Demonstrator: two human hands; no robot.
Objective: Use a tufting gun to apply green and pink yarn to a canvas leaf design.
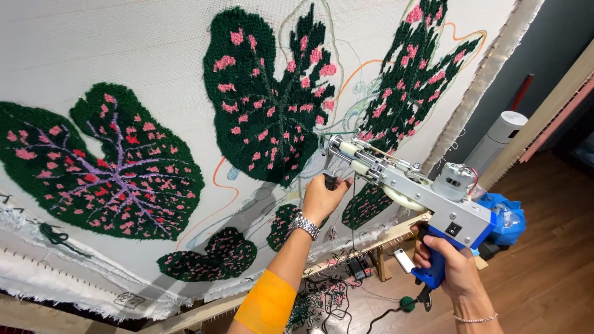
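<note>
A silver and blue tufting gun (405, 182) points its needle end at the stretched white cloth (111, 43). My right hand (455, 266) grips the gun's blue rear handle. My left hand (322, 198), with a metal watch on the wrist and an orange band on the forearm, holds the gun's black front handle. The gun's tip sits by a dark green tufted leaf with pink spots (269, 99). Another tufted leaf with purple veins (111, 164) lies to the left, and a third leaf (414, 80) spreads at the upper right.
The cloth is stretched on a wooden frame (390, 232) with tack strips. Yarn scraps and cables (325, 300) lie on the wooden floor below. A blue bag (507, 216) and a white cylinder-shaped appliance (498, 139) stand at the right.
</note>
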